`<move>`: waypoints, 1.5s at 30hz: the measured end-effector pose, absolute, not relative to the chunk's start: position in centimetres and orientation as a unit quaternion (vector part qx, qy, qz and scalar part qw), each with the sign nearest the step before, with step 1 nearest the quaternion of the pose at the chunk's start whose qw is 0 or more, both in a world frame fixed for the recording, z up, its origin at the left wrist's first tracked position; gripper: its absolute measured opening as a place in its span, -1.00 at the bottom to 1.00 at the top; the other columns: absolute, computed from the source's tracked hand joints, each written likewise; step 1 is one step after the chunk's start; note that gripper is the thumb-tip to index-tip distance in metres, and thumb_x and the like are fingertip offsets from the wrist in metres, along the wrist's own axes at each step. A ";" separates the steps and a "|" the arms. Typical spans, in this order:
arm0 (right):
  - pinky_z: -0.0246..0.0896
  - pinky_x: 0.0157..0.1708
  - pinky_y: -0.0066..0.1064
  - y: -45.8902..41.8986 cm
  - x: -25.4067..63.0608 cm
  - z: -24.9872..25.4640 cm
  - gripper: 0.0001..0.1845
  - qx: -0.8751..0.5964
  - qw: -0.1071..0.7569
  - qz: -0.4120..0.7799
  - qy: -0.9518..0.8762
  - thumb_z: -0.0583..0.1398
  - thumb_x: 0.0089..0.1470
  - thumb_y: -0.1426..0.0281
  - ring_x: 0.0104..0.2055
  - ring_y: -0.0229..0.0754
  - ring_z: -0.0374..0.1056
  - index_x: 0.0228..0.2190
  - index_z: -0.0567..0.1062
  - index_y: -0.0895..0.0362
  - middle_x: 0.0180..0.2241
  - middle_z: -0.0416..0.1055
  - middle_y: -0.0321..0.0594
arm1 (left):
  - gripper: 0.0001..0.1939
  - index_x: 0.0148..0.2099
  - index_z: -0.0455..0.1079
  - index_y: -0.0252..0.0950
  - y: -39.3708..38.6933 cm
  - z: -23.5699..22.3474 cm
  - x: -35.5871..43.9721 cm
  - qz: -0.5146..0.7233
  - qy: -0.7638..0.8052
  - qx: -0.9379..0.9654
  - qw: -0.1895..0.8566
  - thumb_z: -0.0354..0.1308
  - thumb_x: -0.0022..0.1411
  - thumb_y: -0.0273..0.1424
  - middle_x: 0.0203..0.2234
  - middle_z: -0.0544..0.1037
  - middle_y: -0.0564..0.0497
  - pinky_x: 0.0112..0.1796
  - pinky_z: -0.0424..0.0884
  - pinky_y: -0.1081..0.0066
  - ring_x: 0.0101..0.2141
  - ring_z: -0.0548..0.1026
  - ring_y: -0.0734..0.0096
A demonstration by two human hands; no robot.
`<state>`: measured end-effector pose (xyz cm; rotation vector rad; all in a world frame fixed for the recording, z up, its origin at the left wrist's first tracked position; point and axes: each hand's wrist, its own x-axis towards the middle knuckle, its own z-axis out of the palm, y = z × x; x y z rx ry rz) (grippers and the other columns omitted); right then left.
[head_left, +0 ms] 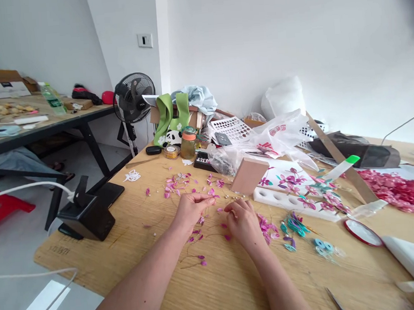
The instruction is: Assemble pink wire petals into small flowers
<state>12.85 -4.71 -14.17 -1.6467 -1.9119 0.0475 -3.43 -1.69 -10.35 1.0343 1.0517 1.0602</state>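
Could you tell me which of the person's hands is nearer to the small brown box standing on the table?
Right. The right hand lies just below the brown box; the left hand is farther off to its left.

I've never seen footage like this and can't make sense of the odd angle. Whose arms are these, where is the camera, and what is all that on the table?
The camera sits on a person's head and looks down, so the two bare arms are the wearer's own. The left hand and right hand meet over a wooden table, pinching something too small to identify. Scattered around them are small pink petals. To the right lie teal pieces, a white foam strip with holes, a cardboard block and a heap of red-pink pieces. A black device with a white cable stands at the left.
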 end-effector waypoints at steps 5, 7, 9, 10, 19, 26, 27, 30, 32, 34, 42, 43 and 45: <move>0.12 -0.20 -0.20 -4.2 12.6 -14.6 -0.76 -0.628 0.269 -0.019 -0.730 0.06 0.12 0.50 -0.21 0.00 0.17 -0.31 0.53 0.11 -0.32 0.39 -0.07 | -0.70 -0.43 0.56 -0.37 -1.6 -10.5 -3.4 0.456 0.454 0.449 0.620 0.33 -0.19 -0.24 -0.76 0.28 0.13 -0.68 -0.15 0.54 -0.70 0.03 0.67; 0.11 -0.23 -0.20 -4.1 12.4 -14.6 -0.77 -0.625 0.251 -0.020 -0.739 0.07 0.12 0.49 -0.22 0.01 0.17 -0.36 0.54 0.09 -0.35 0.38 -0.06 | -0.69 -0.42 0.56 -0.38 -1.7 -10.4 -3.4 0.455 0.452 0.448 0.622 0.33 -0.20 -0.24 -0.74 0.31 0.11 -0.69 -0.15 0.55 -0.69 0.03 0.67; 0.11 -0.24 -0.21 -4.1 12.3 -14.5 -0.78 -0.622 0.242 -0.016 -0.745 0.09 0.11 0.49 -0.24 0.02 0.16 -0.42 0.53 0.09 -0.37 0.37 -0.07 | -0.70 -0.42 0.56 -0.39 -1.8 -10.3 -3.4 0.451 0.447 0.452 0.626 0.33 -0.19 -0.24 -0.73 0.31 0.11 -0.69 -0.15 0.56 -0.69 0.04 0.68; 0.11 -0.23 -0.21 -4.1 12.3 -14.4 -0.79 -0.621 0.240 -0.013 -0.746 0.10 0.09 0.50 -0.23 0.02 0.16 -0.44 0.52 0.10 -0.37 0.37 -0.07 | -0.70 -0.42 0.56 -0.39 -1.8 -10.2 -3.4 0.449 0.445 0.454 0.628 0.33 -0.18 -0.24 -0.72 0.32 0.11 -0.68 -0.15 0.56 -0.69 0.04 0.68; 0.10 -0.24 -0.27 -5.5 12.2 -12.8 -0.89 -0.599 0.341 0.092 -0.719 0.09 0.02 0.46 -0.26 -0.08 0.21 -0.51 0.39 0.12 -0.41 0.38 -0.17 | -0.77 -0.39 0.58 -0.34 -1.4 -11.3 -3.2 0.447 0.441 0.499 0.597 0.30 -0.11 -0.30 -0.66 0.47 0.05 -0.60 0.08 0.51 -0.64 0.22 0.57; 0.05 -0.50 -0.42 -6.3 12.5 -10.9 -0.80 -0.633 0.393 0.275 -0.608 0.10 0.00 0.29 -0.52 -0.24 0.18 -0.56 0.36 0.12 -0.59 0.32 -0.29 | -0.80 -0.35 0.58 -0.30 -1.6 -11.6 -3.1 0.412 0.449 0.557 0.564 0.27 -0.06 -0.32 -0.50 0.60 -0.04 -0.48 0.23 0.45 -0.49 0.43 0.37; 0.02 -0.54 -0.43 -6.3 12.5 -10.9 -0.78 -0.634 0.399 0.294 -0.594 0.11 -0.01 0.27 -0.56 -0.26 0.15 -0.57 0.36 0.12 -0.62 0.28 -0.32 | -0.79 -0.34 0.58 -0.30 -1.7 -11.4 -3.0 0.404 0.452 0.557 0.568 0.26 -0.06 -0.33 -0.49 0.60 -0.04 -0.49 0.22 0.46 -0.50 0.42 0.38; -0.02 -0.62 -0.46 -6.3 12.6 -10.9 -0.76 -0.625 0.418 0.354 -0.556 0.13 -0.03 0.23 -0.63 -0.31 0.10 -0.58 0.35 0.13 -0.65 0.23 -0.36 | -0.80 -0.33 0.58 -0.29 -2.0 -11.1 -2.9 0.388 0.459 0.548 0.582 0.25 -0.06 -0.34 -0.49 0.61 -0.05 -0.54 0.17 0.47 -0.54 0.40 0.41; -0.03 -0.64 -0.48 -6.3 12.6 -10.8 -0.76 -0.616 0.428 0.387 -0.537 0.14 -0.05 0.23 -0.63 -0.32 0.10 -0.57 0.37 0.14 -0.63 0.26 -0.34 | -0.82 -0.36 0.58 -0.29 -2.0 -11.0 -2.8 0.382 0.459 0.543 0.590 0.25 -0.06 -0.35 -0.51 0.60 -0.05 -0.55 0.15 0.48 -0.55 0.39 0.42; -0.01 -0.65 -0.49 -6.4 12.5 -10.7 -0.76 -0.605 0.434 0.409 -0.527 0.15 -0.06 0.22 -0.60 -0.31 0.15 -0.56 0.38 0.14 -0.59 0.34 -0.29 | -0.84 -0.39 0.58 -0.30 -2.1 -11.0 -2.7 0.380 0.460 0.538 0.596 0.25 -0.06 -0.35 -0.53 0.59 -0.05 -0.56 0.14 0.48 -0.56 0.38 0.43; 0.06 -0.54 -0.46 -6.5 12.5 -10.5 -0.64 -0.559 0.439 0.444 -0.545 0.20 -0.06 0.09 -0.53 -0.28 0.21 -0.50 0.43 0.17 -0.57 0.37 -0.26 | -0.86 -0.43 0.55 -0.32 -2.1 -10.7 -2.8 0.389 0.453 0.515 0.615 0.27 -0.09 -0.37 -0.57 0.56 -0.01 -0.57 0.10 0.50 -0.58 0.34 0.48; 0.06 -0.54 -0.47 -6.5 12.6 -10.6 -0.64 -0.555 0.434 0.452 -0.547 0.20 -0.05 0.10 -0.53 -0.29 0.20 -0.51 0.43 0.17 -0.58 0.35 -0.28 | -0.87 -0.45 0.55 -0.32 -2.1 -10.7 -2.8 0.391 0.451 0.517 0.614 0.27 -0.10 -0.37 -0.58 0.55 -0.01 -0.57 0.10 0.50 -0.58 0.34 0.48; 0.08 -0.51 -0.46 -6.6 12.7 -10.8 -0.66 -0.533 0.428 0.482 -0.548 0.19 -0.02 0.12 -0.52 -0.29 0.19 -0.53 0.42 0.16 -0.59 0.32 -0.30 | -0.89 -0.47 0.55 -0.32 -2.2 -10.6 -2.8 0.392 0.445 0.526 0.610 0.27 -0.10 -0.38 -0.61 0.54 0.01 -0.58 0.11 0.50 -0.58 0.34 0.47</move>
